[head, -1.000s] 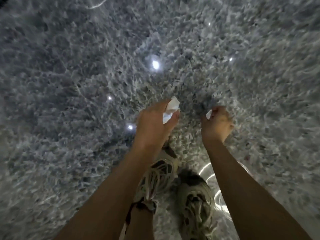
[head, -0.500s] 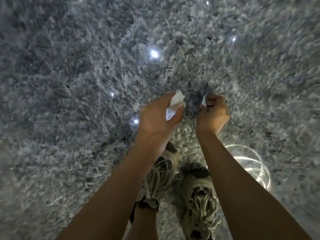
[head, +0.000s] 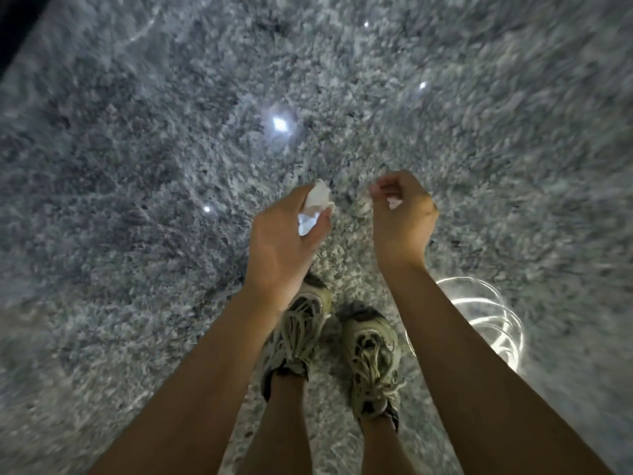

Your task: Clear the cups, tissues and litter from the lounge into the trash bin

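Observation:
I look straight down at a speckled grey floor. My left hand (head: 287, 241) is closed around a crumpled white tissue (head: 317, 209), which sticks out past my fingers. Beside it, my right hand (head: 402, 217) is curled, with a small white scrap of paper (head: 394, 202) pinched in its fingers. Both hands hang in the air above my two feet. No trash bin or cup is in view.
My beige laced shoes (head: 301, 323) stand on the polished granite-like floor (head: 171, 166). Small ceiling-light reflections (head: 279, 124) glint on it. A ring-shaped light reflection (head: 493, 320) lies to the right of my right foot. A dark edge (head: 17, 25) shows at top left.
Both hands have stayed closed on their white pieces and kept close together. My right hand has turned so the scrap sits inside the curled fingers. The view has shifted slightly over the floor.

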### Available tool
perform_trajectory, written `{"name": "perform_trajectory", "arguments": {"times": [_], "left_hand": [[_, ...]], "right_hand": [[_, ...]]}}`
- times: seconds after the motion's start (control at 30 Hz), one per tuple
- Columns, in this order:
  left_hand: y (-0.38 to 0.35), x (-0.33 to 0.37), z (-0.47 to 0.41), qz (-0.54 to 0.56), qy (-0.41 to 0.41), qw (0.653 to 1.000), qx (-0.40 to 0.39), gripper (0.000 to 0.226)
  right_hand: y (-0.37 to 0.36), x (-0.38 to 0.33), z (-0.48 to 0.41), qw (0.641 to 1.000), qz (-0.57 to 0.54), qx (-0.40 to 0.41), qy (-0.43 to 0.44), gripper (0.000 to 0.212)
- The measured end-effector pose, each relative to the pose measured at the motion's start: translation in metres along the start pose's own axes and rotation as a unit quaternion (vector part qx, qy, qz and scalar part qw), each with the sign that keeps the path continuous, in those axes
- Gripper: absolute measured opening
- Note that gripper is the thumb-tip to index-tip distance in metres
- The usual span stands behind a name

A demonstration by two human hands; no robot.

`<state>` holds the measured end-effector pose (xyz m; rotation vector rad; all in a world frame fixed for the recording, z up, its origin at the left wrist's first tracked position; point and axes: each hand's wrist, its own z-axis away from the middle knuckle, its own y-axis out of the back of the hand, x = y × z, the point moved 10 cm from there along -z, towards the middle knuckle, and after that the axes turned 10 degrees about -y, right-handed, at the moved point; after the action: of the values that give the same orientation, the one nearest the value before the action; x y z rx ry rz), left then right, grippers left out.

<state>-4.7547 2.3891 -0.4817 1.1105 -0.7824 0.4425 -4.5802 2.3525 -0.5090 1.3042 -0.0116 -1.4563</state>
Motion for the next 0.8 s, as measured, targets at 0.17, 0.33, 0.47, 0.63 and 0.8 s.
{"name": "perform_trajectory", "arguments": {"times": [0.17, 0.33, 0.47, 0.63, 0.8], "left_hand": [[0.060, 0.130, -0.013, -0.005, -0.066, 0.998, 0.002, 0.025], [0.125, 0.286, -0.024, -0.043, -0.170, 0.985, -0.008, 0.022], [0.177, 0.417, -0.028, -0.053, -0.253, 0.966, -0.015, 0.024], [0.220, 0.565, -0.021, -0.033, -0.337, 0.940, -0.041, 0.023], [0.225, 0.708, -0.012, -0.035, -0.437, 0.897, -0.052, 0.019]], "right_hand": [[0.124, -0.101, 0.034, 0.997, -0.044, 0.061, 0.009, 0.002], [0.239, -0.182, 0.066, 0.988, -0.097, 0.110, -0.038, 0.007], [0.344, -0.257, 0.086, 0.976, -0.134, 0.167, -0.031, 0.006], [0.480, -0.328, 0.117, 0.952, -0.140, 0.271, -0.006, 0.007], [0.606, -0.350, 0.139, 0.923, -0.158, 0.349, -0.032, 0.009]]}}
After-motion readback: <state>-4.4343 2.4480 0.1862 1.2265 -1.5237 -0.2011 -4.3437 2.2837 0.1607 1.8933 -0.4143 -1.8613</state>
